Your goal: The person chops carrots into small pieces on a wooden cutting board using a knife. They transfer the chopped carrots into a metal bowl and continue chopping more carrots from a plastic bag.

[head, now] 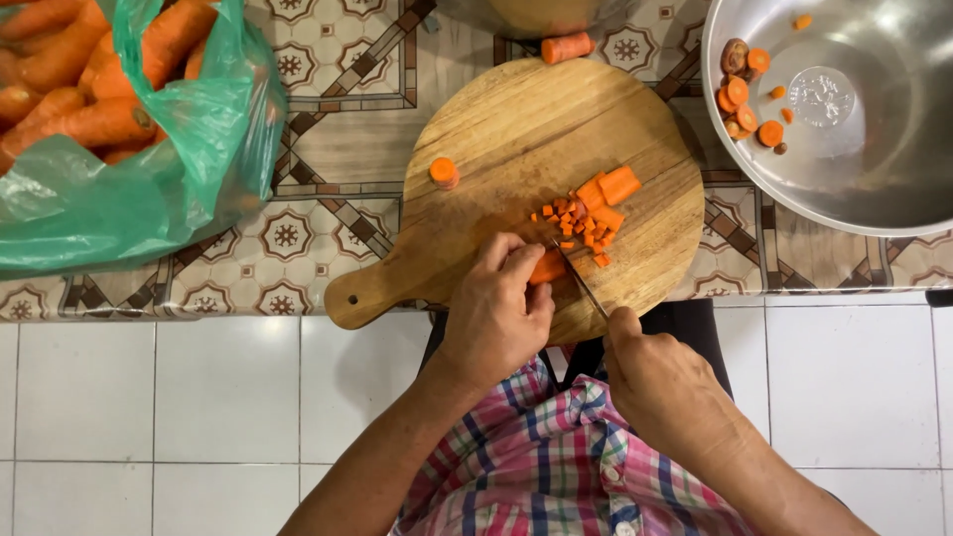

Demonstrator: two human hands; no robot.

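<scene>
Patterned tablecloth (328, 149) covers the table above a white tiled floor. At far left a green plastic bag (119, 189) holds whole carrots (69, 109). On the round wooden cutting board (516, 129), the left hand (496, 308) is curled, fingertips pinning a carrot piece (547, 267) whose length runs left to right. Just right of it, the knife (581, 281) stands crosswise at the piece's cut end, gripped in the closed right hand (660, 382). Diced carrot (586, 213) lies beyond the blade; a steel bowl (893, 179) sits far right.
</scene>
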